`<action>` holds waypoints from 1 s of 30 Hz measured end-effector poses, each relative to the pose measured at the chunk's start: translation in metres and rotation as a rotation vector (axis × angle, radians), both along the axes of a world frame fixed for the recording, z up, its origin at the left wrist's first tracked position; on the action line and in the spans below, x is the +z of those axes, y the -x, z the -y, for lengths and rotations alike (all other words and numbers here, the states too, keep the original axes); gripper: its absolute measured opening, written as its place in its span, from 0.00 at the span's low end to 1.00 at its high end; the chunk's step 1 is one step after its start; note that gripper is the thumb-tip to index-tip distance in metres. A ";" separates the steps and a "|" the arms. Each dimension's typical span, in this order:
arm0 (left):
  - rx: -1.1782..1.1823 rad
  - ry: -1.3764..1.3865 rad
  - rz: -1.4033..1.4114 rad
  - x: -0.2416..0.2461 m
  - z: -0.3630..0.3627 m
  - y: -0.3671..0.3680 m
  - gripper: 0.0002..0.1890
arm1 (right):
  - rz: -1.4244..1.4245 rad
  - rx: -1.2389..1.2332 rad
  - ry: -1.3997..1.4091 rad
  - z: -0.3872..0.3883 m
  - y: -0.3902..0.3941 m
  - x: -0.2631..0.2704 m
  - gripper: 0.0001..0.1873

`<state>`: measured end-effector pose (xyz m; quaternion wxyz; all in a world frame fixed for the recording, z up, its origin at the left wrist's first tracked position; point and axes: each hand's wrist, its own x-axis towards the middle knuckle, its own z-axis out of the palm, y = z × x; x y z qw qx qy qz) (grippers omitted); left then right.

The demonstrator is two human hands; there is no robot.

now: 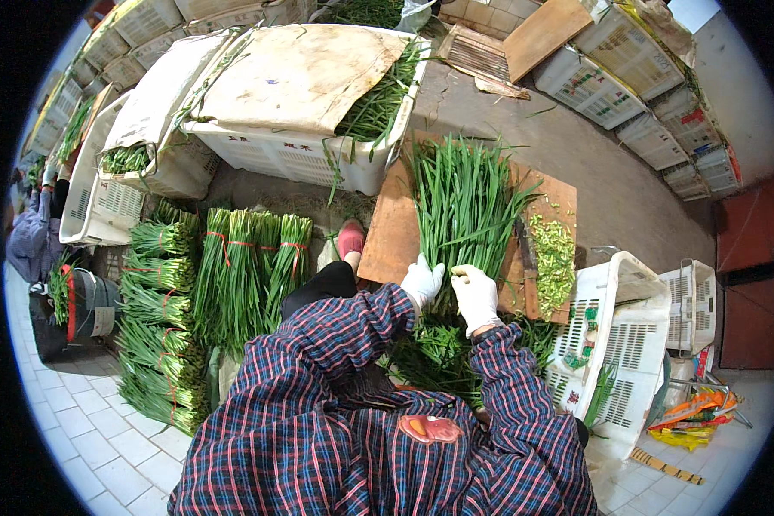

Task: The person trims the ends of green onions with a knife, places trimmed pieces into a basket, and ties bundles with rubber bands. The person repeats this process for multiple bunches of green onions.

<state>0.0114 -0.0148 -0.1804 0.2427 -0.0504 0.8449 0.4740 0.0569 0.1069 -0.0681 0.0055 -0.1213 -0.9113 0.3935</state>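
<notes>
A loose pile of long green garlic chives (467,200) lies on a wooden board (390,226) before me. At the pile's near left edge, my gloved left hand (422,282) touches the leaves; whether it grips any is unclear. My right hand (475,297), also in a white glove, has bent fingers at the near end of the pile. What it may pinch is too small to tell. To the right of the chives rests a knife (525,248) with a dark blade. Beside it are many short cut stem ends (553,261). More loose greens (442,351) lie below my hands.
Bundles of chives tied with red bands (251,258) stand at left, with more stacked bundles (161,322) beyond. A large white crate (284,158) of chives is ahead, partly covered. Another white crate (632,342) stands at right. A person (35,226) works at far left.
</notes>
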 end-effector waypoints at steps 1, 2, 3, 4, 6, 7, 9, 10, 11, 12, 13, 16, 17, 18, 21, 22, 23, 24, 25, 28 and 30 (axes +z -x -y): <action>0.012 -0.043 -0.024 -0.009 0.002 0.002 0.37 | 0.063 -0.041 0.024 0.002 0.000 -0.001 0.09; 0.030 -0.094 -0.051 -0.018 0.003 0.003 0.35 | 0.070 -0.063 -0.007 0.004 -0.003 -0.002 0.09; 0.059 -0.144 -0.072 -0.026 0.004 0.004 0.34 | 0.093 -0.044 -0.033 0.005 -0.005 -0.002 0.12; 0.075 -0.167 -0.105 -0.032 0.004 0.004 0.30 | 0.175 -0.052 -0.058 0.006 -0.009 -0.002 0.14; 0.091 -0.293 -0.099 -0.038 0.005 0.006 0.29 | 0.345 -0.084 -0.127 0.010 -0.014 -0.001 0.21; 0.108 -0.338 -0.084 -0.038 0.005 0.006 0.28 | 0.378 -0.085 -0.146 0.013 -0.015 -0.001 0.23; 0.122 -0.315 -0.007 -0.033 0.006 0.005 0.25 | 0.314 -0.119 -0.084 0.020 -0.018 -0.001 0.26; 0.131 -0.352 0.000 -0.028 0.006 0.005 0.25 | 0.242 -0.141 -0.079 0.023 -0.018 -0.002 0.29; 0.140 -0.388 0.007 -0.022 0.008 0.005 0.24 | 0.241 -0.170 -0.103 0.026 -0.020 -0.003 0.29; 0.153 -0.442 0.009 -0.015 0.009 0.002 0.22 | 0.214 -0.195 -0.117 0.030 -0.021 -0.004 0.30; 0.162 -0.460 0.065 -0.008 0.011 0.003 0.22 | 0.226 -0.243 -0.144 0.033 -0.022 -0.005 0.31; 0.202 -0.582 0.208 0.016 0.015 0.002 0.21 | 0.265 -0.253 -0.127 0.038 -0.023 -0.012 0.27; 0.180 -0.615 0.221 0.024 0.015 0.003 0.21 | 0.229 -0.270 -0.092 0.039 -0.021 -0.015 0.24; 0.168 -0.646 0.212 0.031 0.016 0.004 0.21 | 0.153 -0.277 -0.027 0.040 -0.020 -0.018 0.21; 0.191 -0.711 0.355 0.053 0.019 0.005 0.23 | 0.047 -0.179 -0.099 0.043 -0.014 -0.029 0.18; 0.199 -0.678 0.439 0.059 0.022 0.005 0.24 | 0.057 -0.160 -0.087 0.045 -0.013 -0.033 0.17; 0.208 -0.644 0.522 0.063 0.024 0.005 0.24 | 0.104 -0.080 -0.191 0.045 -0.012 -0.036 0.15; 0.212 -0.623 0.534 0.065 0.026 0.005 0.26 | 0.117 -0.018 -0.167 0.047 -0.012 -0.039 0.14; 0.184 -0.636 0.500 0.066 0.028 0.005 0.25 | 0.125 0.033 -0.150 0.047 -0.014 -0.041 0.13; 0.175 -0.645 0.431 0.057 0.029 0.010 0.21 | 0.077 -0.072 0.056 0.042 -0.017 -0.037 0.15; 0.191 -0.629 0.353 0.044 0.025 0.011 0.19 | 0.138 -0.231 0.221 0.036 -0.017 -0.029 0.16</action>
